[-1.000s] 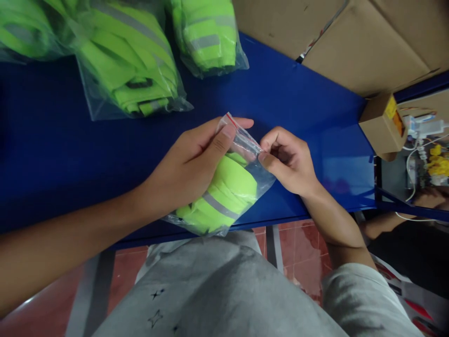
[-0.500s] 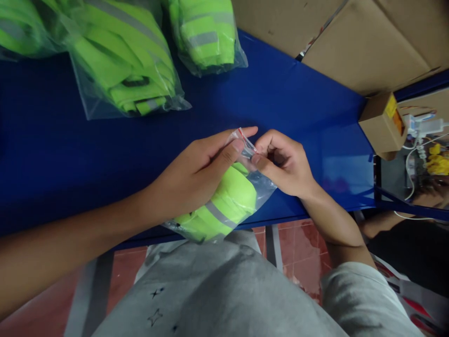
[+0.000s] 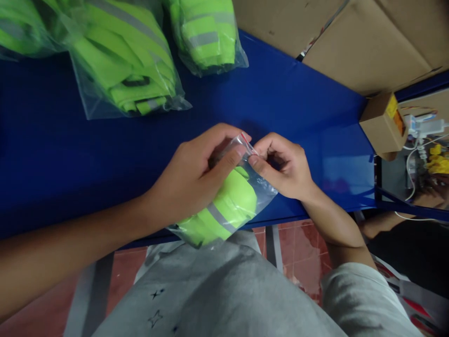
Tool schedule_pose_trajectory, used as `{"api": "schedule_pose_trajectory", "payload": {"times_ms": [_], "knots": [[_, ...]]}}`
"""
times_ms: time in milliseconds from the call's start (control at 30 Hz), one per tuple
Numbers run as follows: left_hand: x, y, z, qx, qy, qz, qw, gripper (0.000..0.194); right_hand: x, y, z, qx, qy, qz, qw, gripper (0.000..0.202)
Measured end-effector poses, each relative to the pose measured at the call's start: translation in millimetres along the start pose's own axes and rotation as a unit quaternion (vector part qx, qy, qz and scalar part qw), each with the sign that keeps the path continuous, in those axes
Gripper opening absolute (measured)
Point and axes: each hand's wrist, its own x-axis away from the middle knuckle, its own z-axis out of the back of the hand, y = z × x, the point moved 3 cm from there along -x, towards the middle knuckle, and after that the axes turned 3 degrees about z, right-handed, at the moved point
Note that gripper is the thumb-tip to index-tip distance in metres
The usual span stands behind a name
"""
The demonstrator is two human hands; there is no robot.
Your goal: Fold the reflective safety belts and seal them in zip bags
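A clear plastic bag (image 3: 264,189) with a red-lined seal holds a folded neon yellow-green garment (image 3: 233,199) with a grey stripe. It lies at the near edge of the blue table (image 3: 291,107). My left hand (image 3: 196,173) grips the bag's top edge between thumb and fingers, its palm over the bag's left side. Thumb and forefinger of my right hand (image 3: 286,164) pinch the same edge at the right end of the red line. The two hands' fingertips are close together.
Bagged neon garments (image 3: 129,61) lie at the far left, with another bagged garment (image 3: 206,37) beside them. Large cardboard (image 3: 368,42) stands along the far right side. A small cardboard box (image 3: 380,121) sits at the right, near white cables (image 3: 409,173). A person's arm (image 3: 382,223) shows lower right.
My left fingers have curled in and the forefinger is no longer stretched out past the seal. The bag's top edge has shifted slightly; my right hand has moved a little left.
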Motion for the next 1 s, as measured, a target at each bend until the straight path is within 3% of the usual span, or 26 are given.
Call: {"api": "schedule_pose_trajectory", "payload": {"times_ms": [200, 700, 1000], "knots": [[1, 6, 5.0, -0.007, 0.047, -0.026, 0.999, 0.019, 0, 7, -1, -0.017, 0.007, -0.01, 1.0, 0.02], [-5, 1, 2.5, 0.028, 0.008, -0.015, 0.999, 0.009, 3, 0, 0, 0.01, 0.021, -0.013, 1.0, 0.015], [-5, 2, 5.3, 0.025, -0.006, -0.016, 1.0, 0.014, 6, -1, -3, 0.102, -0.007, 0.079, 0.992, 0.009]]}}
